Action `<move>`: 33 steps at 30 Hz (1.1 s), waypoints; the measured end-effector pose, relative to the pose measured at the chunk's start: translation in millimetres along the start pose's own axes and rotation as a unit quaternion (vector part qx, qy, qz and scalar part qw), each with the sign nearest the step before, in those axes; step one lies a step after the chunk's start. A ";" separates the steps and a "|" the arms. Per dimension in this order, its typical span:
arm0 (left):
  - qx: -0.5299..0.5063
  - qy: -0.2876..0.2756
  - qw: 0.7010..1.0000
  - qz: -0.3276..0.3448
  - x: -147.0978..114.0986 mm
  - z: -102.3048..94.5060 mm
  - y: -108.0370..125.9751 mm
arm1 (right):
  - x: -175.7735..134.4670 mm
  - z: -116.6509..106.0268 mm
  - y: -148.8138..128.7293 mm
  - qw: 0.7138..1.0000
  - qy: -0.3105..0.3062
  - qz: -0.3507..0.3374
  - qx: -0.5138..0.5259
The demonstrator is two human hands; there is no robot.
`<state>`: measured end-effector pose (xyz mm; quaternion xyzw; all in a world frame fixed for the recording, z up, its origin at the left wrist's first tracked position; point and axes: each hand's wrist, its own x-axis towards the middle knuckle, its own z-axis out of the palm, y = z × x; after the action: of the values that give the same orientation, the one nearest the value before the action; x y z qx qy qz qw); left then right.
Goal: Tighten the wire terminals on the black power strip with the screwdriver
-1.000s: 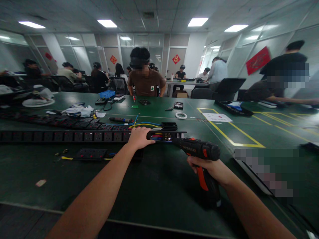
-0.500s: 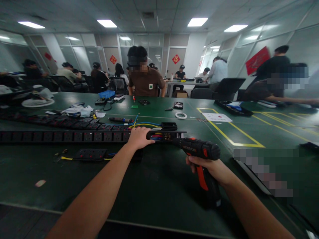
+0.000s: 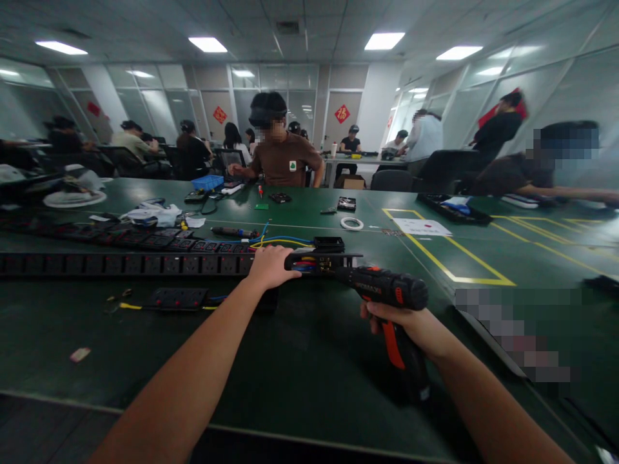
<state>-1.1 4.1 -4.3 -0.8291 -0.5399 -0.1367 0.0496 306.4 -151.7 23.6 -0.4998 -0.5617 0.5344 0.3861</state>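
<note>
A long black power strip [image 3: 167, 265] with a row of sockets lies across the green table. My left hand [image 3: 271, 267] grips it near its right end, fingers wrapped over the top edge. Coloured wires [image 3: 305, 264] show inside the open end, just right of that hand. My right hand [image 3: 401, 319] is closed round the handle of a black and orange cordless drill [image 3: 387, 287]. The drill points left, its tip at the end of the strip; whether it touches a screw I cannot make out.
Behind the strip lie a second socket strip [image 3: 145, 240], a dark screwdriver-like tool [image 3: 235, 232] and a white tape ring [image 3: 351, 223]. A short socket block [image 3: 178, 298] lies in front. At the right are a paper sheet [image 3: 420, 227] and a black tray [image 3: 454, 207]. A person [image 3: 285, 154] stands opposite.
My hands, the drill and the strip hold the same place. Across the table, the person has raised an arm to the left. At the far right, a person in black has moved back.
</note>
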 end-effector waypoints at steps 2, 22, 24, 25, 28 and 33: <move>-0.001 0.001 1.000 0.001 0.3 0.7 -0.6 | -0.5 0.7 -0.7 1.000 0.000 -0.002 0.004; -0.003 -0.001 1.000 0.001 -0.1 -0.7 0.4 | -1.7 2.5 -6.8 1.000 0.007 0.007 -0.030; -0.002 -0.002 1.000 0.001 0.0 -1.0 0.8 | -2.0 2.6 -7.4 0.999 0.007 0.010 -0.037; -0.001 -0.002 1.000 0.001 0.0 -1.2 1.0 | -2.1 2.5 -7.4 0.999 0.008 0.013 -0.039; 0.002 -0.002 1.000 0.004 0.2 -1.3 1.2 | -2.8 2.4 -7.3 0.999 0.011 0.021 -0.043; 0.002 0.002 1.000 0.003 0.8 0.3 -0.3 | -4.2 3.7 -9.3 0.999 0.013 0.027 -0.043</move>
<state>-1.0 5.0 -4.5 -0.8306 -0.5372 -0.1368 0.0527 302.3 -156.0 32.7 -0.5376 -0.5653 0.5135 0.3574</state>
